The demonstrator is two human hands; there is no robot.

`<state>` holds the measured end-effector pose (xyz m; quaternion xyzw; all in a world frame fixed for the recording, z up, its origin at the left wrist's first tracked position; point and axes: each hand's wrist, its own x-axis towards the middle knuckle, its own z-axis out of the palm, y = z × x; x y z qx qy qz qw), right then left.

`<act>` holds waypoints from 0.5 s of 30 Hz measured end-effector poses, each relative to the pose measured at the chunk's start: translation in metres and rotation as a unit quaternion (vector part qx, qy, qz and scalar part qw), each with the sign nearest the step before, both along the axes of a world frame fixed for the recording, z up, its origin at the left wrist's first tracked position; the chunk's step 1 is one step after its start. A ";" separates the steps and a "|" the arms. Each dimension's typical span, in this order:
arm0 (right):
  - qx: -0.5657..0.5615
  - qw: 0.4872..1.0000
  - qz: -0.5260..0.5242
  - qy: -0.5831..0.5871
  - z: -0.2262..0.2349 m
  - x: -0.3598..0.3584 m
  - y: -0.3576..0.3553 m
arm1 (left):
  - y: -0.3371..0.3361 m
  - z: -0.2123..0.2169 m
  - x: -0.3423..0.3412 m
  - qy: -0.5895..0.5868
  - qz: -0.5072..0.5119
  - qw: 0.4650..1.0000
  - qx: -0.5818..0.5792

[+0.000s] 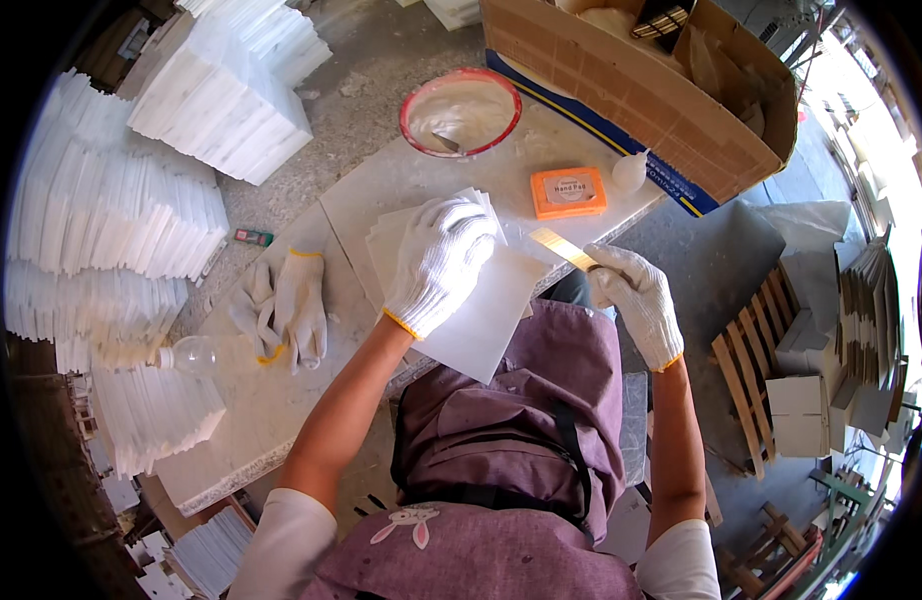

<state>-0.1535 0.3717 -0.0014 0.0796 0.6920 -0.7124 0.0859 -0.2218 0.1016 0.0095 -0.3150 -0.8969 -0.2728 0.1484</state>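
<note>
My left hand [443, 262], in a white knitted glove with a yellow cuff, is closed over the top of a thin white tile [489, 330]. That tile overhangs the near table edge, above my lap, and more thin white tiles [385, 246] lie fanned out beneath the hand. The fingertips are washed out by glare. In my right hand [636, 297], gloved alike, a flat, shiny scraper blade [562, 246] is pinched between thumb and fingers. It points left toward the tile without touching it. Just beyond the blade lies an orange hand pad [567, 192].
A red-rimmed basin [461, 112] holds white paste and a small trowel. Behind the table corner stands a cardboard box [641, 90], with a white squeeze bulb [630, 171] before it. Spare gloves [299, 310] and a clear bottle [209, 354] lie left, near tall slab stacks [121, 190].
</note>
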 end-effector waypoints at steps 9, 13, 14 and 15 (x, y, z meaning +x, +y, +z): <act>0.117 0.977 0.175 0.034 0.008 -0.056 -0.014 | 0.000 -0.009 -0.001 -0.016 0.032 0.998 0.048; 0.125 0.971 0.197 0.051 0.003 -0.061 -0.016 | 0.002 -0.006 -0.001 -0.016 0.033 0.998 0.052; 0.128 0.970 0.198 0.050 0.001 -0.061 -0.016 | 0.003 -0.006 -0.001 -0.017 0.032 0.998 0.055; 0.149 0.965 0.202 0.071 0.000 -0.062 -0.017 | 0.004 -0.005 -0.002 -0.019 0.032 0.998 0.052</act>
